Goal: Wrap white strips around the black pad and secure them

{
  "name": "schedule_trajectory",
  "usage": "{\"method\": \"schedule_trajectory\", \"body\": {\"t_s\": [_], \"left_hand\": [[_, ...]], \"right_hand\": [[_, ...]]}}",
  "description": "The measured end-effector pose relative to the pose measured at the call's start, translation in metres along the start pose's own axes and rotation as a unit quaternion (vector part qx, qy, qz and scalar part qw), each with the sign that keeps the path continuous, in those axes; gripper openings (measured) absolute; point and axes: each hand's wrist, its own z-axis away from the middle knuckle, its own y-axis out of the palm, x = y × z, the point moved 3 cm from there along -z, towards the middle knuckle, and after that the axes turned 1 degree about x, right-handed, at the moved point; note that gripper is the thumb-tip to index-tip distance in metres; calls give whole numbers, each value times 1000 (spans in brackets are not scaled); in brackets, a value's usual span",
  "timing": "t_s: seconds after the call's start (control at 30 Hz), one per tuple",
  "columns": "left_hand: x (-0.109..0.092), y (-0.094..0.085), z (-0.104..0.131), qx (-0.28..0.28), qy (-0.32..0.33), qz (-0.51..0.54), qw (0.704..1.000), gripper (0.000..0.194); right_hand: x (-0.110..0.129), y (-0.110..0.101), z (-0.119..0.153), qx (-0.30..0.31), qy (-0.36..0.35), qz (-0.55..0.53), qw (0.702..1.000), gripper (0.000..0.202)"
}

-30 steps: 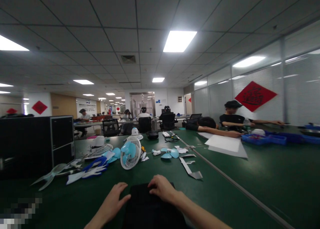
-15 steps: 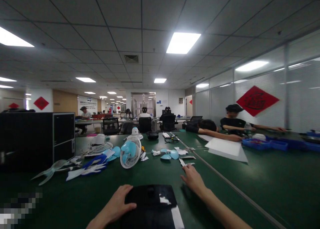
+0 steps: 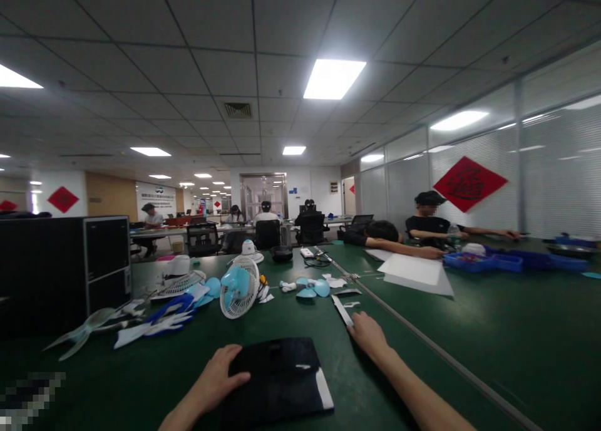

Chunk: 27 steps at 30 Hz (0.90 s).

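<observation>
While at left hand (image 3: 213, 379), one case (image 3: 277, 384).

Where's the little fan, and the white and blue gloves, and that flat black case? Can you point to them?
Fan (image 3: 235, 285): head view, on its blue part.
Gloves (image 3: 164, 324): head view, on the white part.
Black case (image 3: 277, 384): head view, on its flat top.

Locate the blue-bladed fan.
The fan sits left of centre in the head view, on the green table, right of the blue-and-white gloves, beyond the left hand.
</observation>
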Motion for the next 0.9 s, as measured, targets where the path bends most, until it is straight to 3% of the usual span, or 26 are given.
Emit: {"method": "schedule_trajectory", "body": {"t_s": [0.2, 0.5, 0.63, 0.73, 0.83, 0.9], "left_hand": [[-4, 0, 0, 1, 0, -9, 1000, 83], [12, 8, -10, -21, 16, 4, 1000, 83], [11, 6, -9, -15, 6, 15, 1000, 85], [8, 4, -6, -8, 1, 25, 1000, 86], [5, 2, -5, -14, 4, 24, 1000, 85], [5, 2, -5, -20, 6, 24, 999, 84]], "right_hand": [[-7, -3, -4, 0, 20, -9, 1000, 27], [-40, -20, -6, -18, 85, -45, 995, 26], [-59, -42, -3, -59, 127, -55, 989, 31], [-62, -59, 1, -128, 140, -97, 977, 35], [-50, -70, 3, -199, 93, -209, 953, 37], [-35, -73, 3, -208, 45, -304, 929, 37]]}}
